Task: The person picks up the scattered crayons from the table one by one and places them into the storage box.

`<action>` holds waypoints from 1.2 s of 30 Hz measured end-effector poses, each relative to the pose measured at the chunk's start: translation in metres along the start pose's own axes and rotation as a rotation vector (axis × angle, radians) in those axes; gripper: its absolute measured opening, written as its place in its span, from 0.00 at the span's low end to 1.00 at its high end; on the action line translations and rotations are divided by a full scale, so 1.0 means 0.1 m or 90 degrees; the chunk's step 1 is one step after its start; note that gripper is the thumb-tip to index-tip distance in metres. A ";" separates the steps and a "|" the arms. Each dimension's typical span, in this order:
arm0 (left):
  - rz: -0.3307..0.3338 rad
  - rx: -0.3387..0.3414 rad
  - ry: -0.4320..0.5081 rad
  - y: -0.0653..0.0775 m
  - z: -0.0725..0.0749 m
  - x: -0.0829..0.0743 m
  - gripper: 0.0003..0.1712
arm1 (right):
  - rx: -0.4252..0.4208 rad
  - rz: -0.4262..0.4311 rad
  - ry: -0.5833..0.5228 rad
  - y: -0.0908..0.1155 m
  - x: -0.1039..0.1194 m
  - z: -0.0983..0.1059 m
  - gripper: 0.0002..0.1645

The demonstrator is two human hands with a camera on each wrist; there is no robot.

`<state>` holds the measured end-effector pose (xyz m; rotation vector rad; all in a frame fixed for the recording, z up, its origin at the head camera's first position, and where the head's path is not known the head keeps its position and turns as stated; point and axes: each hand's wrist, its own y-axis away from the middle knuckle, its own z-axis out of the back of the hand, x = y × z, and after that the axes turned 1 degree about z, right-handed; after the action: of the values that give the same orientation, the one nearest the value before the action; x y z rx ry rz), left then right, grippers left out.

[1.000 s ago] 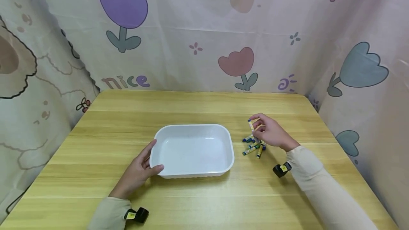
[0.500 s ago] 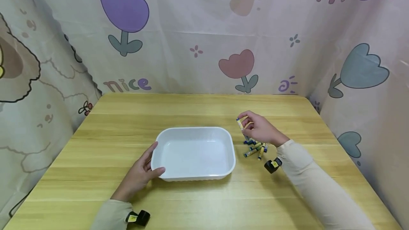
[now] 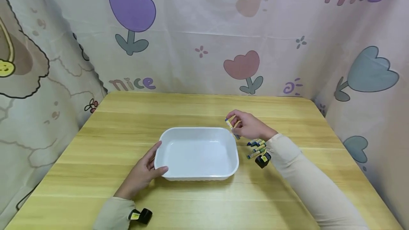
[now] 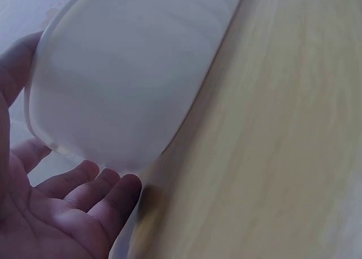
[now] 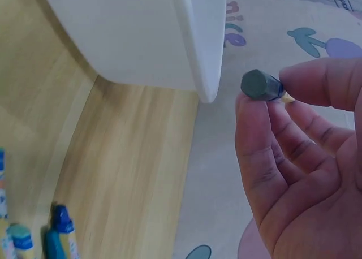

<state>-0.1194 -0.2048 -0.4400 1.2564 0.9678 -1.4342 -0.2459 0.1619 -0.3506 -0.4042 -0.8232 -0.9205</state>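
A white rectangular plastic tray (image 3: 195, 153) stands on the wooden table. My left hand (image 3: 142, 173) holds its left end, thumb over the rim; in the left wrist view, the other fingertips lie against the tray's outer wall (image 4: 124, 78). Between the thumb and fingers of my right hand (image 3: 251, 126) is a crayon (image 5: 259, 85) with a dark grey-green end and a paper wrapper. That hand is raised just beyond the tray's back right corner. Several more crayons (image 3: 257, 148) lie in a loose pile right of the tray, partly covered by the right wrist's camera.
Around the tray spreads the light wooden table (image 3: 191, 205). A printed curtain (image 3: 179, 38) hangs along its back and sides. Each wrist carries a small black camera, the right one (image 3: 262, 160) low beside the crayon pile.
Holding the crayon, my right hand has moved left from above the pile to the tray's back right corner. My left hand keeps its hold on the tray. The head view has shifted slightly.
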 end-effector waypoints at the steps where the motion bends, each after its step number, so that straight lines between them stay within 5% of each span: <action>1: 0.000 0.000 0.001 0.00 0.00 0.00 0.51 | 0.010 0.000 -0.001 -0.02 0.02 -0.01 0.24; 16: 0.000 -0.002 0.005 -0.03 -0.02 0.03 0.51 | 0.146 -0.007 0.083 -0.31 0.23 -0.13 0.25; 36: 0.013 -0.013 -0.010 -0.02 -0.01 0.01 0.51 | 0.229 0.008 0.210 -0.54 0.47 -0.43 0.24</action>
<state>-0.1208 -0.2037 -0.4416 1.2352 0.9549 -1.4125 -0.2554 0.0789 -0.3430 0.0558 -0.6627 -0.7801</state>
